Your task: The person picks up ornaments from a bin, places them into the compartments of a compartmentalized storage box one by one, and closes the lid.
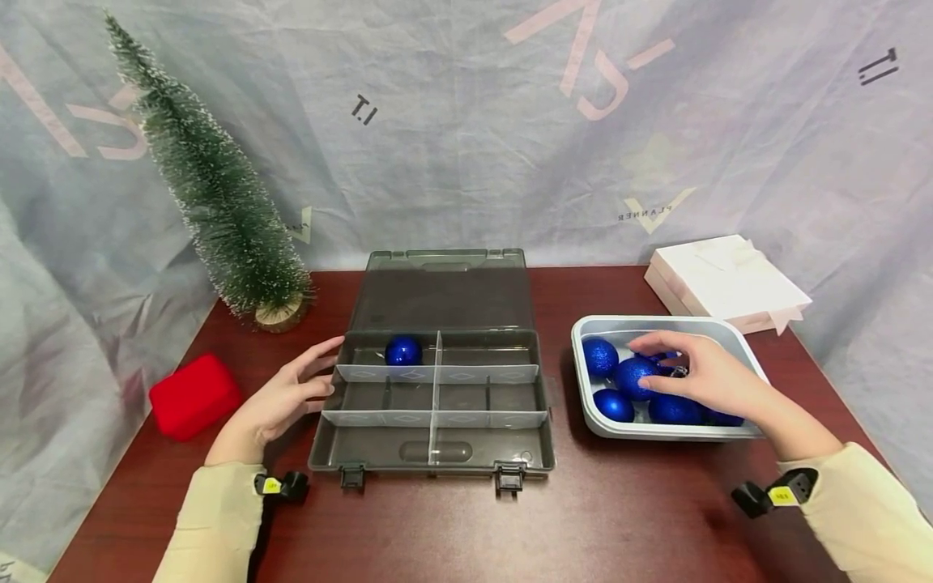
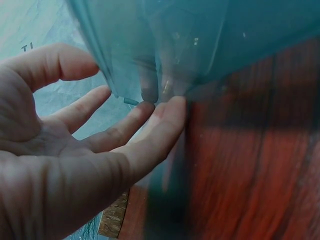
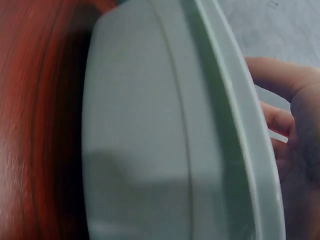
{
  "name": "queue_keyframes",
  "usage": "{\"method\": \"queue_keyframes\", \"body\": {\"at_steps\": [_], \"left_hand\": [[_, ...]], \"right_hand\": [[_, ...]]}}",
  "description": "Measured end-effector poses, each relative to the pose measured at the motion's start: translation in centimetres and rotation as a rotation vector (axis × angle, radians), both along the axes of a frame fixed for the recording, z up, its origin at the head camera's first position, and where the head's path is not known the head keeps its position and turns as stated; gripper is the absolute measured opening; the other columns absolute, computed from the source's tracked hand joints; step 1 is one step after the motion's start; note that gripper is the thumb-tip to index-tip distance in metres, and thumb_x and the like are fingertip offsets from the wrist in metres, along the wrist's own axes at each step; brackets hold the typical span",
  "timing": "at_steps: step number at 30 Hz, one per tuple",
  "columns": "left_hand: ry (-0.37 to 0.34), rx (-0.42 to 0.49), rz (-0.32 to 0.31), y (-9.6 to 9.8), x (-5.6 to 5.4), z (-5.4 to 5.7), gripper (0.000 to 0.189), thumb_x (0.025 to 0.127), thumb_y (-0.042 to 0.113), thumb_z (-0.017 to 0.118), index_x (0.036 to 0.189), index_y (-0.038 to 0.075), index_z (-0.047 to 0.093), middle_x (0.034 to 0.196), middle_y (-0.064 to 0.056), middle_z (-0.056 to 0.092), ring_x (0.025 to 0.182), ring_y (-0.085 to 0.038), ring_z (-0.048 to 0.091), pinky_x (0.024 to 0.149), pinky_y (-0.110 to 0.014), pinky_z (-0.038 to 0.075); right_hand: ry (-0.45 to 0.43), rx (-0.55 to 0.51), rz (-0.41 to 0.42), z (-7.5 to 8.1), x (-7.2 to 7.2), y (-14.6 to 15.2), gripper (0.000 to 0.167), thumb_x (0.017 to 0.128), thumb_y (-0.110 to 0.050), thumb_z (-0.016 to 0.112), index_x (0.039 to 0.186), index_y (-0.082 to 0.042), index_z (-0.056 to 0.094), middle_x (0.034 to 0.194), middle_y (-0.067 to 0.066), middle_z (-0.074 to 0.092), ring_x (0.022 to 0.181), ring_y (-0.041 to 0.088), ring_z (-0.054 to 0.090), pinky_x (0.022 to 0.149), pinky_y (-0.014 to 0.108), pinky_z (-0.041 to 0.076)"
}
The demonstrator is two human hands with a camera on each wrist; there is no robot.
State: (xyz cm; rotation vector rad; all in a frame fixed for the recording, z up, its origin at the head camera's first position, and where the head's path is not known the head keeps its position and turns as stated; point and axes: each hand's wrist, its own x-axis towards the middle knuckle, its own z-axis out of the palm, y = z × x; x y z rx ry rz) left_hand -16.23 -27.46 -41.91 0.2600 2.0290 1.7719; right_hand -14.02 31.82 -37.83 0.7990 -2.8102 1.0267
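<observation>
My left hand (image 1: 283, 401) is at the left side of a grey translucent compartment case (image 1: 484, 441), its fingers spread and lightly bent. In the left wrist view the fingertips (image 2: 172, 107) meet the case's wall. One shiny blue ball ornament (image 1: 403, 351) lies in the case's back left compartment. My right hand (image 1: 703, 374) reaches over a light grey bin (image 1: 598, 425) of several blue ball ornaments. Its thumb and fingers are parted over a glittery blue ball (image 1: 632, 380); the palm hides some balls. In the right wrist view the bin's wall (image 3: 140, 120) covers most of the fingers.
The case's lid (image 1: 440, 298) lies folded back behind it. A frosted miniature tree (image 1: 219, 194) stands at the back left, with a red box (image 1: 195, 397) in front. A white box with a ribbon (image 1: 722, 275) is behind the bin. Grey printed cloth hangs around the table.
</observation>
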Motion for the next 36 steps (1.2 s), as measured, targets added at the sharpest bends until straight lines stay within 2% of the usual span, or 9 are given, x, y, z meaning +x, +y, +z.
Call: {"method": "queue_keyframes", "body": {"at_steps": [8, 14, 18, 24, 28, 34, 36], "left_hand": [[0.0, -0.002, 0.002, 0.0, 0.1, 0.0, 0.073, 0.1, 0.0, 0.049, 0.164, 0.013, 0.018, 0.162, -0.028, 0.015, 0.143, -0.05, 0.023, 0.102, -0.057, 0.036], [-0.002, -0.002, 0.011, 0.1, 0.2, 0.0, 0.073, 0.099, -0.001, 0.049, 0.164, 0.013, 0.018, 0.162, -0.028, 0.016, 0.14, -0.048, 0.027, 0.101, -0.055, 0.036], [-0.002, 0.004, 0.013, 0.2, 0.1, 0.1, 0.073, 0.099, -0.002, 0.048, 0.164, 0.012, 0.018, 0.162, -0.028, 0.017, 0.139, -0.047, 0.028, 0.101, -0.056, 0.037], [-0.005, 0.008, 0.018, 0.2, 0.1, 0.0, 0.074, 0.099, -0.003, 0.049, 0.164, 0.012, 0.018, 0.162, -0.028, 0.018, 0.138, -0.047, 0.03, 0.1, -0.055, 0.037], [-0.004, 0.008, 0.018, 0.1, 0.1, -0.1, 0.074, 0.099, -0.003, 0.048, 0.164, 0.013, 0.019, 0.161, -0.028, 0.019, 0.136, -0.045, 0.033, 0.099, -0.054, 0.038], [-0.006, 0.006, 0.019, 0.2, 0.1, 0.0, 0.074, 0.099, -0.002, 0.049, 0.164, 0.013, 0.018, 0.162, -0.027, 0.019, 0.134, -0.041, 0.036, 0.099, -0.052, 0.039], [-0.005, 0.009, 0.02, 0.2, 0.1, 0.1, 0.074, 0.099, -0.002, 0.05, 0.164, 0.013, 0.018, 0.161, -0.027, 0.019, 0.132, -0.039, 0.038, 0.098, -0.051, 0.039]], "right_hand": [[0.122, 0.085, 0.059, -0.9, 0.1, 0.4, 0.056, 0.071, -0.014, 0.094, 0.122, -0.009, 0.07, 0.117, 0.0, 0.071, 0.099, 0.014, 0.066, 0.083, 0.027, 0.055], [0.179, 0.113, 0.051, -1.2, 0.1, 0.0, 0.06, 0.064, -0.008, 0.096, 0.117, -0.013, 0.071, 0.114, -0.002, 0.071, 0.097, 0.015, 0.065, 0.079, 0.033, 0.057], [0.176, 0.105, 0.044, -1.3, 0.0, 0.0, 0.059, 0.063, -0.004, 0.095, 0.116, -0.013, 0.071, 0.113, -0.002, 0.071, 0.096, 0.014, 0.065, 0.077, 0.034, 0.058], [0.177, 0.08, 0.014, -0.9, 0.2, 0.1, 0.056, 0.068, -0.007, 0.094, 0.118, -0.013, 0.07, 0.112, -0.002, 0.071, 0.093, 0.012, 0.066, 0.079, 0.023, 0.053], [0.145, 0.037, -0.019, -0.1, 0.4, -0.2, 0.054, 0.073, -0.007, 0.092, 0.122, -0.011, 0.069, 0.116, 0.002, 0.071, 0.099, 0.009, 0.064, 0.082, 0.017, 0.051], [0.098, -0.025, -0.069, 1.2, 0.5, -1.0, 0.056, 0.077, -0.008, 0.09, 0.128, -0.012, 0.067, 0.121, 0.007, 0.069, 0.101, 0.024, 0.069, 0.081, 0.011, 0.048], [0.101, -0.044, -0.074, 1.5, 0.5, -1.6, 0.057, 0.076, -0.007, 0.09, 0.128, -0.012, 0.066, 0.122, 0.007, 0.068, 0.1, 0.025, 0.069, 0.081, 0.01, 0.047]]}}
